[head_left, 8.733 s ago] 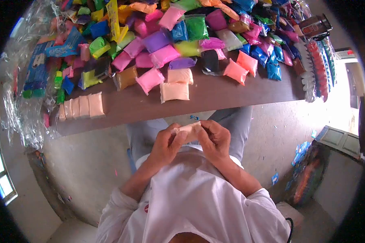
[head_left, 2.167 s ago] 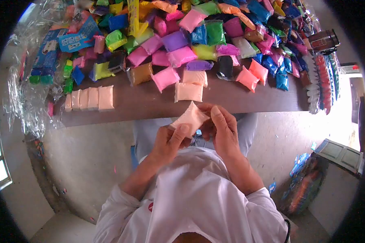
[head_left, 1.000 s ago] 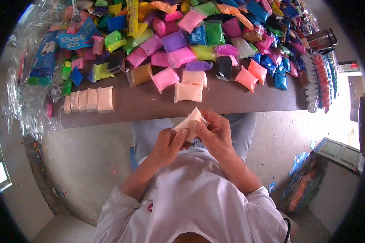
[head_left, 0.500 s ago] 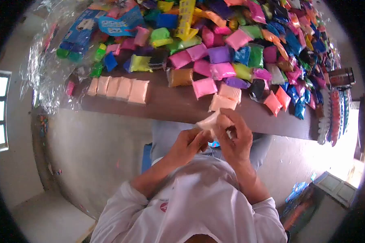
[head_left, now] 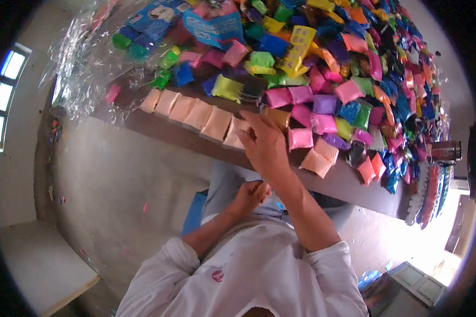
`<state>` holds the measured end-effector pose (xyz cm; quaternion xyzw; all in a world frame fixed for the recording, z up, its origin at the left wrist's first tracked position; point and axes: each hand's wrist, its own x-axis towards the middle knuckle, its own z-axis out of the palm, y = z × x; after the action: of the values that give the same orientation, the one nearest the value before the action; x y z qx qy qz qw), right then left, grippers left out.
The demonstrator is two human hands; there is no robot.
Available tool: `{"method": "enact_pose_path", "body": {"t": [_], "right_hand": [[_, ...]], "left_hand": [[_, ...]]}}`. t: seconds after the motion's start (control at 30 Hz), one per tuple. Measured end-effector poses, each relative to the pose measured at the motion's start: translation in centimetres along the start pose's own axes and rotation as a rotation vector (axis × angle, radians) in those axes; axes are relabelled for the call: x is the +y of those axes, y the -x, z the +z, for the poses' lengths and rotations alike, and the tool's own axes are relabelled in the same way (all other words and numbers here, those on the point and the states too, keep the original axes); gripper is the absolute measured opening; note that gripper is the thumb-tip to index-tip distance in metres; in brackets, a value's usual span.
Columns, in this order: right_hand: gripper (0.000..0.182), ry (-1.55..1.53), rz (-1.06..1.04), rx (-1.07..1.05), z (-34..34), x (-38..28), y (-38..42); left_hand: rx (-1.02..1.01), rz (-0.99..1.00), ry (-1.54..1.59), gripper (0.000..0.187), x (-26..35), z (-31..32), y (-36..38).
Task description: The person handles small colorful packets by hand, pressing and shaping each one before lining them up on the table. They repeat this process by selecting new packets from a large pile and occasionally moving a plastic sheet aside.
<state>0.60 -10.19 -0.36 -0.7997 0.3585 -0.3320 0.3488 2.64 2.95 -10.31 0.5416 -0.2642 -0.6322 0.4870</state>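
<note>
A row of several peach clay packets (head_left: pixel 198 114) lies along the front left of the brown table. At the row's right end, my right hand (head_left: pixel 264 145) has its fingers on the last peach packet (head_left: pixel 232 136), partly covering it. My left hand (head_left: pixel 252 195) is held low in front of my lap, its fingers curled together; whether anything is inside them is hidden. Two more peach packets (head_left: pixel 317 162) lie to the right of my right hand, near the table edge. A brown packet (head_left: pixel 278 117) sits just beyond my right wrist, beside a pink packet (head_left: pixel 300 138).
A large heap of colourful packets (head_left: pixel 328 103) covers the back and right of the table (head_left: pixel 185 138). Crumpled clear plastic (head_left: pixel 90 68) spreads over the left end. A dark jar (head_left: pixel 445 150) and strips of coloured items (head_left: pixel 431 193) stand at the right end.
My right hand has moved from in front of me to the row on the left, bringing the peach packet to its end. My left hand has stayed low and closed. The view has tilted.
</note>
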Motion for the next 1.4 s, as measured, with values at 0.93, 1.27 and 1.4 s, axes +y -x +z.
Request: {"method": "enact_pose_path", "body": {"t": [0.93, 1.27, 1.4], "right_hand": [[0.048, 0.286, -0.290, -0.136, 1.1, -1.4, 4.1], [0.024, 0.101, -0.338, 0.090, -1.2, -0.3, 8.1], [0.024, 0.112, -0.263, 0.145, -2.6, -0.7, 6.1]], "left_hand": [[0.194, 0.910, -0.683, 0.014, -1.3, -0.2, -5.0], [0.067, 0.772, -0.624, 0.012, -2.6, 0.0, -3.9], [0.019, 0.716, -0.598, 0.012, -2.7, 0.4, -4.1]]}}
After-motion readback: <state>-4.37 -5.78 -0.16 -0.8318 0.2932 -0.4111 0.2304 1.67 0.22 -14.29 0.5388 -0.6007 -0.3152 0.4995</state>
